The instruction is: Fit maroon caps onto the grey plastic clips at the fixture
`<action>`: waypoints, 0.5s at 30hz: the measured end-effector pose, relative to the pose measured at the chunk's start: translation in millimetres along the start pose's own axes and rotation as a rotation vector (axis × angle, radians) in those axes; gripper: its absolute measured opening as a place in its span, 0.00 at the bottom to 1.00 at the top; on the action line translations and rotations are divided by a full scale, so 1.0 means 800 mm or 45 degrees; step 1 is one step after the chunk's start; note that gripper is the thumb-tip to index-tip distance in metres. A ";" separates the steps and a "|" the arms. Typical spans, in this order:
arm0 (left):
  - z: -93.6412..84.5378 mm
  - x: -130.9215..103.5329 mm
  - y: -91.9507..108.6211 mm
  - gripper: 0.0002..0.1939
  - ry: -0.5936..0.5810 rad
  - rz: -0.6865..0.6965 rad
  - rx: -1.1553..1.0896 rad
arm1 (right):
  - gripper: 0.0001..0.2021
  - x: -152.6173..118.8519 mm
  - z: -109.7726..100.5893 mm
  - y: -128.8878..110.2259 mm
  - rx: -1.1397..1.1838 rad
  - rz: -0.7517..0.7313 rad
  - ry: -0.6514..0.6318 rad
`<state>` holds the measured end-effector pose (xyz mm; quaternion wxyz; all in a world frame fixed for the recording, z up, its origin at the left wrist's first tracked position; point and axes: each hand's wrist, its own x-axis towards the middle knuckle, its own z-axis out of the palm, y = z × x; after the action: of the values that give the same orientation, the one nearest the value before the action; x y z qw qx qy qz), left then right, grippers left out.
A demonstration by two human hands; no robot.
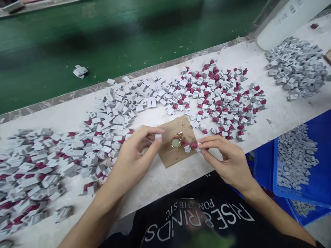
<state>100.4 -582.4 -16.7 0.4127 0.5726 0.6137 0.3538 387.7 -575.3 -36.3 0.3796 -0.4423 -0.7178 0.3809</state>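
Observation:
My left hand point(141, 151) pinches a small light grey block point(158, 136) between thumb and fingertips, at the left edge of a brown cardboard piece point(168, 159). On the cardboard lie a round dish with a beaded rim point(176, 142) and scattered tiny metal bits. My right hand point(222, 155) is closed at the cardboard's right edge, its fingertips on a small grey part point(198, 147). Touching or close beside that part are a dark red piece point(193, 146) and another grey block point(187, 148).
Grey blocks point(116, 117) spread across the white table point(155, 186), many with dark red pieces point(219, 103) to the right. Beyond is a green surface point(108, 41). A grey heap point(297, 67) and white cylinder point(287, 24) stand back right. Blue bins point(266, 168) hold grey parts below right.

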 end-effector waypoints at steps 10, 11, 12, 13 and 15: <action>0.011 -0.013 -0.012 0.09 -0.008 -0.186 -0.401 | 0.12 0.030 0.030 -0.018 -0.074 -0.106 -0.095; 0.012 -0.014 -0.012 0.11 0.018 -0.159 -0.371 | 0.12 0.031 0.031 -0.018 -0.090 -0.114 -0.101; 0.013 -0.015 -0.013 0.12 0.047 -0.140 -0.359 | 0.12 0.032 0.032 -0.019 -0.102 -0.122 -0.106; 0.014 -0.015 -0.014 0.13 0.071 -0.128 -0.361 | 0.12 0.033 0.033 -0.019 -0.110 -0.129 -0.108; 0.015 -0.015 -0.015 0.13 0.099 -0.117 -0.382 | 0.12 0.034 0.033 -0.020 -0.118 -0.142 -0.102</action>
<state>106.3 -596.2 -31.3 0.4851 0.4617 0.5952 0.4441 350.2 -560.9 -28.1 0.3503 -0.4031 -0.7728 0.3430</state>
